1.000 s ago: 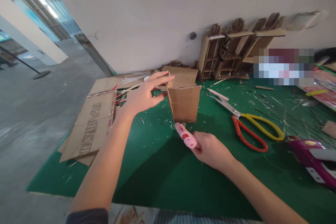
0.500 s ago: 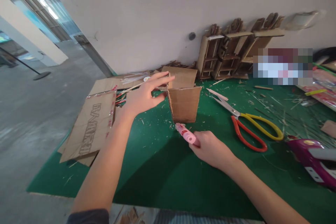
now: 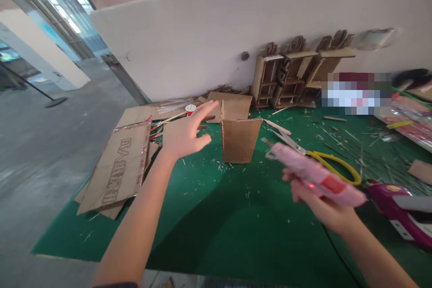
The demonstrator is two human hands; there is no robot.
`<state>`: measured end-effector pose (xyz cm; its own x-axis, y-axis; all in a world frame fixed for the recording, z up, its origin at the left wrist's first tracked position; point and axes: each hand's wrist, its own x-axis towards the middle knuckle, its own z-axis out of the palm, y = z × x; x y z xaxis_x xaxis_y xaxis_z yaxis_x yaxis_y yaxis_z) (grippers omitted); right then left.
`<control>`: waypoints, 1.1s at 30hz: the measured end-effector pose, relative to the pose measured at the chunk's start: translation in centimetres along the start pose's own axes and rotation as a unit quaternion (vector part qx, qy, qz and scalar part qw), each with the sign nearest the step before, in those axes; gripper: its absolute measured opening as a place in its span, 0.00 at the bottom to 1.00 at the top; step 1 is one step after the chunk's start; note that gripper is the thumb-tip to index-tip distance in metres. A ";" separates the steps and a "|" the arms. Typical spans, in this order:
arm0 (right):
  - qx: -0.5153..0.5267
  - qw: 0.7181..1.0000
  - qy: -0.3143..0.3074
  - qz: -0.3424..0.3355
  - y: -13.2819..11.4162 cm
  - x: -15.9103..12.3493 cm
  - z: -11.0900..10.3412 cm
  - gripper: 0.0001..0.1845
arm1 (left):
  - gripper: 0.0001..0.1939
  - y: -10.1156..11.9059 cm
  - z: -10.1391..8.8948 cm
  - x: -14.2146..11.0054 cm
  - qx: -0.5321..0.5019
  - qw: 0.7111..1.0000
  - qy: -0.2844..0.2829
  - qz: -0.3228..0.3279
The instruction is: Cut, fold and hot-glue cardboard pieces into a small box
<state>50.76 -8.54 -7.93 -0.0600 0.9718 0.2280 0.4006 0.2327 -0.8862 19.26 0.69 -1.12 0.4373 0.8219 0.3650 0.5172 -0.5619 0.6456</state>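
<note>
Concrete floor (image 3: 50, 157) and a whitish wall panel (image 3: 175, 45) frame a green worktop (image 3: 209, 225) strewn with scraps (image 3: 335, 119). Near its middle a brown cardboard piece (image 3: 240, 141) of joined panels stands upright, and the change is that neither hand seems to be on it any more. A second ago the right hand (image 3: 332, 211) had the nozzle of a pink plastic glue gun (image 3: 317, 177) down at its foot; now that hand, wrapped around the grip, has swung up and away to the right. The left hand (image 3: 187, 132), which had been steadying the left edge, has come just off it, fingers spread, holding nothing. The cardboard appears to be bearing itself, which I take for a pause in the work at its foot.

Whether any glue lies along the base, I can't make out; the far side is hidden too. Motion blurs the gun, which covers the red handle of the steel-bladed scissors (image 3: 301, 150). A purple-and-grey tool (image 3: 384, 198) is cut off at the right, and a pixelated patch (image 3: 356, 94) by the wall defies reading.
</note>
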 end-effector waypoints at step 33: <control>-0.446 0.885 0.035 0.128 4.2 16.6 3.5 0.24 | 0.38 3.1 6.8 -0.3 -0.059 0.984 0.162 -0.049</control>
<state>48.27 8.67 -9.24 0.1814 0.9763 0.1184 0.9574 -0.1477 -0.2482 25.76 -1.96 -3.76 0.1221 0.8691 0.4794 0.4478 -0.4793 0.7548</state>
